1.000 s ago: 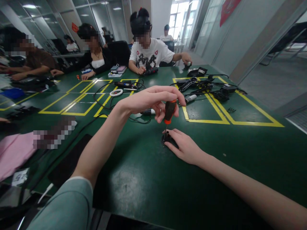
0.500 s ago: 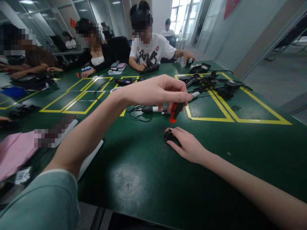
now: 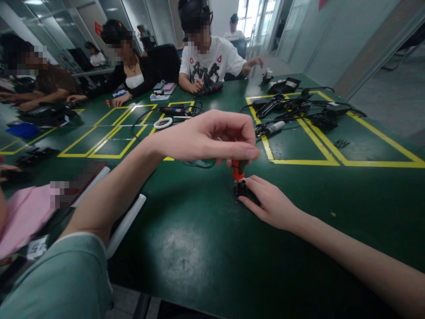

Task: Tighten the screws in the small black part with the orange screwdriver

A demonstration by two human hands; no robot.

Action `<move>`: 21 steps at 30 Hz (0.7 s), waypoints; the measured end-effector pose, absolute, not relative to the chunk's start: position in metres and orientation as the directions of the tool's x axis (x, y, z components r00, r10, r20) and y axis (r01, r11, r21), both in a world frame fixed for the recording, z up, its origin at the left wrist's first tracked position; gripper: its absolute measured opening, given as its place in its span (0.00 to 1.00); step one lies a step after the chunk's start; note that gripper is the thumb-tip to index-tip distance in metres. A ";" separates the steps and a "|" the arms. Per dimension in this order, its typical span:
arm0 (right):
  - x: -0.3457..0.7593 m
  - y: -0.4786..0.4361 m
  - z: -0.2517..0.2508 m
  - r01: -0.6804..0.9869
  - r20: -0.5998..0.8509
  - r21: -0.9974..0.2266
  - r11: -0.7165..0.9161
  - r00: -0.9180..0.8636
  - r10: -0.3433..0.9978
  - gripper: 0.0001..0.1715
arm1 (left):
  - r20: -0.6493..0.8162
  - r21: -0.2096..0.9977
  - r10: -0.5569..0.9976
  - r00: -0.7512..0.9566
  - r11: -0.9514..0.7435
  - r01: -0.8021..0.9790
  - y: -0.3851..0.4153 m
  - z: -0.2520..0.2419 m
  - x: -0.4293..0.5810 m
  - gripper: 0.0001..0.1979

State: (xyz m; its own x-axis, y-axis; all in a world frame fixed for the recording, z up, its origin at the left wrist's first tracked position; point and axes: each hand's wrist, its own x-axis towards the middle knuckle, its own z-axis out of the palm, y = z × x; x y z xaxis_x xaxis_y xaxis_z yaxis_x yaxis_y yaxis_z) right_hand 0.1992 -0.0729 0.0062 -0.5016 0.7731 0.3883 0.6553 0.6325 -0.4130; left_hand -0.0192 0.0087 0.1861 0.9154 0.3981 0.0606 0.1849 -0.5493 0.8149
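Observation:
My left hand (image 3: 212, 137) is closed round the handle of a red and black screwdriver (image 3: 238, 171), which points down. Its tip reaches a small round black part (image 3: 239, 191) on the green table (image 3: 186, 248); whether it sits in a screw I cannot make out. From the right, my right hand (image 3: 268, 199) grips that black part between thumb and fingers, pressing it on the tabletop. A short dark post stands up from the part beside the screwdriver shaft. Most of the handle is hidden in my left palm.
Yellow tape (image 3: 305, 162) marks rectangles on the table. Black cables and adapters (image 3: 323, 119) lie at the right rear, near a silver and black tool (image 3: 275, 128). A white ring (image 3: 163, 123) lies behind my left wrist. A co-worker (image 3: 209, 62) sits opposite; others sit at left.
My left hand and the screwdriver have come lower, with the screwdriver more upright. My view has shifted slightly. The co-worker opposite has let go of a small object and raised that hand.

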 end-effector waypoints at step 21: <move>0.201 -0.071 0.002 0.654 0.406 -0.401 0.642 -0.501 0.764 0.09 | 0.252 -0.023 0.538 0.804 -0.828 0.561 -0.016 0.183 0.042 0.13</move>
State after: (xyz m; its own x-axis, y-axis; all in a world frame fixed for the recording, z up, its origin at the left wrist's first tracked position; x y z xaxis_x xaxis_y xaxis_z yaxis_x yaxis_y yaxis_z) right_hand 0.2005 -0.0706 0.0020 -0.5014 0.7643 0.4056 0.6538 0.6417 -0.4011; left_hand 0.0416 -0.0159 0.1835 0.8044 0.5382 0.2517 0.5609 -0.8276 -0.0230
